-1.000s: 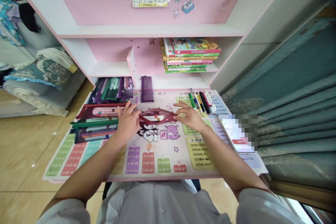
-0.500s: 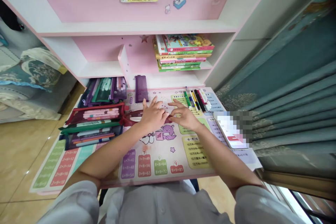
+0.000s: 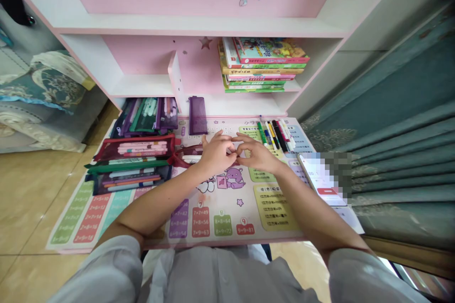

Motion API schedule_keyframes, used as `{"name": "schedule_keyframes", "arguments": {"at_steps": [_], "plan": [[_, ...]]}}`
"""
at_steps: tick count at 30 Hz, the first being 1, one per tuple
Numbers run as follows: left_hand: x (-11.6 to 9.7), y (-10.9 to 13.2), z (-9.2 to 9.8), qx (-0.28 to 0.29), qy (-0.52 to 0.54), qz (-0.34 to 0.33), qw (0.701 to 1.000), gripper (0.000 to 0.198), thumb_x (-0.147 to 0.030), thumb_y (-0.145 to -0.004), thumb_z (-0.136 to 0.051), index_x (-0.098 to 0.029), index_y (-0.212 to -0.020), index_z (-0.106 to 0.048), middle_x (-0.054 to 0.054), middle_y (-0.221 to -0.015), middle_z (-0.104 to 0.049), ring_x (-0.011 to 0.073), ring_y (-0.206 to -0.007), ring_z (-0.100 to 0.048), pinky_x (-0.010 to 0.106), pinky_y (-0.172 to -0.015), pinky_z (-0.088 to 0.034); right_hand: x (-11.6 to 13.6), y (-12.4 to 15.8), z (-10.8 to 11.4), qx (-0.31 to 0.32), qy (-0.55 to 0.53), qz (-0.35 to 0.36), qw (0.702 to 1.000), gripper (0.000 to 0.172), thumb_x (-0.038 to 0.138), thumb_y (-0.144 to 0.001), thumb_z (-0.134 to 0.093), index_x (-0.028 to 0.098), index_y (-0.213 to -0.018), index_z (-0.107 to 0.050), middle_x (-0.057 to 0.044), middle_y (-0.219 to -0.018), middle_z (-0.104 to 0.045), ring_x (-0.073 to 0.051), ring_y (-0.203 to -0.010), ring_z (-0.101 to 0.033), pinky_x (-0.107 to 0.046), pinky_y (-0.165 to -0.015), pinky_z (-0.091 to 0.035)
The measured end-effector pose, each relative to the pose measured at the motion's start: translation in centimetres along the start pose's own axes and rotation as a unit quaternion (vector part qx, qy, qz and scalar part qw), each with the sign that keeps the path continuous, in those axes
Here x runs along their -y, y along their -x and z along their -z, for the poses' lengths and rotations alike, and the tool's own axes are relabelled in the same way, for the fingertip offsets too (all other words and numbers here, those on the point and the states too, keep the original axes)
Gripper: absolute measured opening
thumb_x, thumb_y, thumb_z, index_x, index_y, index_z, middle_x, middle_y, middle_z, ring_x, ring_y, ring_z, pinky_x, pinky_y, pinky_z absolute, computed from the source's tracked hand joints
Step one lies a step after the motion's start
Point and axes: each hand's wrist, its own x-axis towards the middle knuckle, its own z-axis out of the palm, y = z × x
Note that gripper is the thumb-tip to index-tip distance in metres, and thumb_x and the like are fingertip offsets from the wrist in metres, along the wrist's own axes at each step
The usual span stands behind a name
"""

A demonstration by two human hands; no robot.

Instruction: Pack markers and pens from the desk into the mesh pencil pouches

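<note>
A dark red mesh pencil case (image 3: 185, 155) with pens inside lies across the middle of the desk mat (image 3: 213, 218). My left hand (image 3: 215, 152) covers the case's right part, its fingers pinched together near the right end. My right hand (image 3: 258, 155) meets it there, thumb and forefinger pinching the same end of the case. The fingertips of both hands touch. What exactly they pinch on the case is hidden by the fingers.
Several filled mesh pencil cases (image 3: 133, 163) are stacked at the left, with more (image 3: 149, 114) behind them. A purple case (image 3: 198, 114) lies at the back, loose pens (image 3: 275, 135) to the right, and a phone (image 3: 322, 177) at the right edge. Books (image 3: 263, 64) fill the shelf.
My left hand slid right along the red case from its left end to its right end, and the case's wide mouth has closed. The right hand stayed at the right end.
</note>
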Motion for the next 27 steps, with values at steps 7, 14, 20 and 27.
{"name": "schedule_keyframes", "arguments": {"at_steps": [7,14,20,27], "plan": [[-0.3,0.2,0.9,0.002,0.006,0.021,1.0,0.009,-0.021,-0.077,-0.064,-0.021,-0.068,-0.066,0.004,-0.131,-0.064,0.0367,-0.141,-0.039,0.079,-0.112,-0.008,2.4,-2.4,1.9,0.136,0.063,-0.002,0.989,0.014,0.016,-0.065,-0.07,0.023,-0.058,-0.061,-0.005,-0.126,-0.064,-0.034,-0.139,-0.044,-0.057,-0.116,-0.032],[0.1,0.3,0.9,0.024,-0.012,0.016,1.0,0.017,-0.019,-0.081,-0.06,-0.02,-0.064,-0.065,0.005,-0.129,-0.065,0.0353,-0.143,-0.037,0.08,-0.111,-0.011,0.5,-1.2,1.5,0.084,0.045,-0.006,0.995,0.013,0.024,-0.072,-0.073,0.022,-0.061,-0.067,-0.004,-0.137,-0.059,-0.033,-0.145,-0.036,-0.056,-0.115,-0.033],[-0.1,0.2,1.0,0.046,-0.011,0.023,0.999,0.017,-0.02,-0.083,-0.059,-0.022,-0.069,-0.069,0.004,-0.132,-0.063,0.0344,-0.144,-0.034,0.079,-0.112,-0.008,0.4,-1.0,2.1,0.092,0.052,-0.002,0.994,0.013,0.027,-0.073,-0.074,0.024,-0.063,-0.069,-0.003,-0.135,-0.061,-0.034,-0.144,-0.036,-0.058,-0.114,-0.033],[0.3,0.0,1.1,0.067,-0.004,0.037,0.997,0.019,-0.022,-0.084,-0.059,-0.023,-0.069,-0.071,0.004,-0.136,-0.061,0.0349,-0.145,-0.032,0.079,-0.112,-0.008,0.1,-1.0,2.3,0.094,0.04,0.025,0.994,0.016,0.03,-0.075,-0.075,0.024,-0.063,-0.068,-0.002,-0.134,-0.062,-0.033,-0.144,-0.037,-0.057,-0.114,-0.035]]}}
